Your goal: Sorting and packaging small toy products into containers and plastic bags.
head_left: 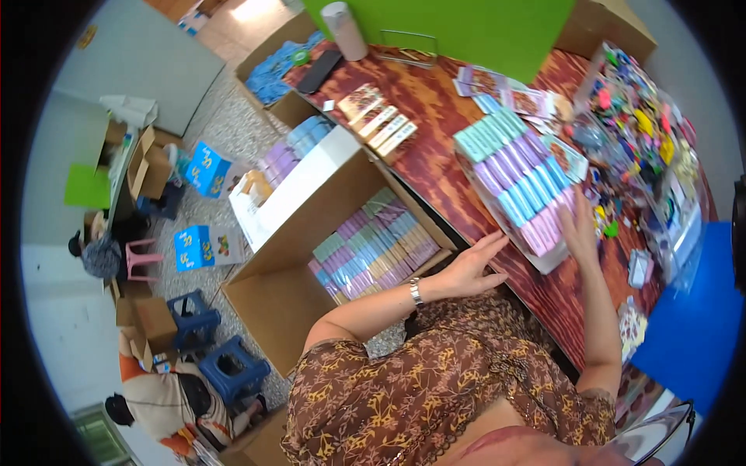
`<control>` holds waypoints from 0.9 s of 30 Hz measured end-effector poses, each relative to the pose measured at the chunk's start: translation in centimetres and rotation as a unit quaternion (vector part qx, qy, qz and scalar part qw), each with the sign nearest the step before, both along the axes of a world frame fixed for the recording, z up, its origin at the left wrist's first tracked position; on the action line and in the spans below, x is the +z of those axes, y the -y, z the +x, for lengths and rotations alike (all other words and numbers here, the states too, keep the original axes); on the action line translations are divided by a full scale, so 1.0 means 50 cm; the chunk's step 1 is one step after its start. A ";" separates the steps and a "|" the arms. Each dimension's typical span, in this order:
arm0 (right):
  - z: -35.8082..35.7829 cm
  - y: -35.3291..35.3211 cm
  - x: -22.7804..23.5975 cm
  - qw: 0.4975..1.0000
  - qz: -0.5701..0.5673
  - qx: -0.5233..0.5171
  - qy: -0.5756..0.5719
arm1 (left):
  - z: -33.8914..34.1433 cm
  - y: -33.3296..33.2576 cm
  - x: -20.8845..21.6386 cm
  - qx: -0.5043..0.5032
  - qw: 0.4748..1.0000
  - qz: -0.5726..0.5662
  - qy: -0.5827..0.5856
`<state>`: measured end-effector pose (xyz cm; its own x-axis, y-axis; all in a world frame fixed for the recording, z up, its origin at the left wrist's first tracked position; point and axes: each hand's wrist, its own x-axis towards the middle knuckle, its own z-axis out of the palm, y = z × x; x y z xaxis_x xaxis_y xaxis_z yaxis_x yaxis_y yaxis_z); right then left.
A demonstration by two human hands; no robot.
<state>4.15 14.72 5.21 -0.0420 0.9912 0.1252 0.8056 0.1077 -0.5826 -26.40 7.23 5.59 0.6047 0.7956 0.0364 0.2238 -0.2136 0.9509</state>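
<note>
On the red wood-patterned table, a white tray [545,262] holds rows of small boxes [517,175] in mint green, lilac, blue and pink. Along the right side of the stack lies my right hand [577,233], its fingers stretched out and touching the pink and blue end. My left hand [474,268] is at the near left side of the tray, fingers extended and thumb apart, the fingertips close to the tray's edge. Whether those fingertips touch it I cannot tell. Below my left forearm, a large open carton [272,291] contains several packed rows of similar pastel boxes [377,245].
A heap of colourful small toys in clear bags [637,124] covers the table's right side. Farther back stand brown-and-white boxes [378,120], a dark phone [319,72] and a pale bottle [344,31]. Blue stools [233,369] and two other people occupy the floor at left.
</note>
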 end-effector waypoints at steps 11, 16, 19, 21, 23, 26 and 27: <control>-0.445 -0.028 0.190 0.940 -0.097 0.272 -0.182 | -0.523 -0.516 -0.022 0.464 0.804 0.311 -0.205; -0.570 -0.109 0.019 0.934 -0.101 0.289 -0.183 | -0.562 -0.611 -0.064 0.395 0.839 0.142 -0.347; -0.595 -0.127 0.032 0.956 -0.144 0.222 -0.122 | -0.538 -0.607 -0.062 0.407 0.834 0.095 -0.360; -0.598 -0.131 0.019 0.955 -0.125 0.221 -0.153 | -0.534 -0.593 -0.046 0.382 0.880 0.024 -0.283; -0.596 -0.137 -0.029 0.949 -0.071 0.217 -0.217 | -0.498 -0.569 -0.015 0.335 0.927 -0.103 -0.131; -0.610 -0.135 -0.073 0.935 -0.027 0.201 -0.291 | -0.496 -0.501 -0.026 0.307 0.946 -0.097 -0.049; -0.609 -0.138 -0.077 0.934 0.004 0.179 -0.308 | -0.478 -0.485 -0.017 0.293 0.945 -0.147 -0.020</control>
<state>-26.33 21.64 1.34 -0.2885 0.9265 0.2417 0.2288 0.3118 -0.9222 -50.30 31.49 4.75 0.0534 0.9666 -0.2506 0.2583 0.2291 0.9385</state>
